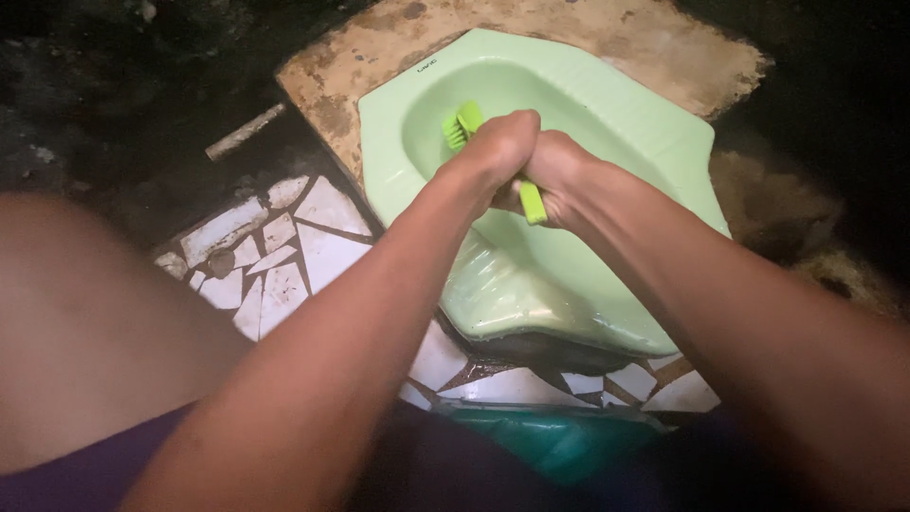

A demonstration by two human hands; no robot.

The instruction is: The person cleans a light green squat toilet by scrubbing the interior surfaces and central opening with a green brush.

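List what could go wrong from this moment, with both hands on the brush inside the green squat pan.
1. Both the left hand and right hand clamp the green brush; on the wet-looking squat pan the bristles might skid and knuckles strike the ceramic.
2. Bare hands sit close to the bowl, so splashes could reach skin.
3. The broken-tile floor looks uneven and perhaps damp; footing may slip.

broken white tile mosaic (pixel 284 251) at lower left, stained tan slab (pixel 607 33) at top, 1 pale stick (pixel 245 132) on dark ground (upper left), teal plastic (pixel 559 441) below.
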